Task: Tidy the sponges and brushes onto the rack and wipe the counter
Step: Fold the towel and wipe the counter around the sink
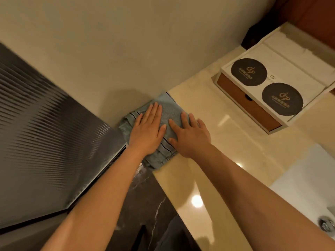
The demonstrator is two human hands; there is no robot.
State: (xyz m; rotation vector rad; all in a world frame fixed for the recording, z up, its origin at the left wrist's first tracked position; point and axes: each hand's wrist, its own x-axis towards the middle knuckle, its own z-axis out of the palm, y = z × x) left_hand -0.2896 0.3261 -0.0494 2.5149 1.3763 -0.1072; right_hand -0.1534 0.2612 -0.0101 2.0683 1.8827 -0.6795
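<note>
A folded grey-blue cloth with dark stripes lies at the left end of the glossy cream counter, against the wall. My left hand presses flat on the cloth's left half with straight fingers. My right hand lies flat on its right half, outer fingers reaching onto the counter. No sponges, brushes or rack are in view.
A white and wood drawer box with two dark round coasters on top stands at the back right. A white sink basin with its drain is at the right. A ribbed dark glass panel borders the left.
</note>
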